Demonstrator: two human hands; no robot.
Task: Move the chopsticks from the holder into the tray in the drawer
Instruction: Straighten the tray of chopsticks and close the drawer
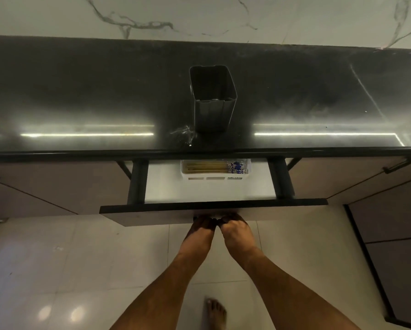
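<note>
A dark grey holder (212,101) stands upright on the black countertop, and I see nothing inside it. Below, the drawer (214,208) is partly pulled out. A white slotted tray (215,178) sits at its back, half under the counter edge. Several wooden chopsticks (206,167) with blue-patterned ends lie flat in that tray. My left hand (203,228) and my right hand (235,227) are side by side at the underside of the drawer front, fingers curled against it. Their fingertips are hidden by the panel.
The black countertop (80,98) runs the full width under a marble wall. Closed cabinet doors (342,177) with dark handles flank the drawer. The pale tiled floor (80,270) lies below, with my bare foot (215,313) near the bottom edge.
</note>
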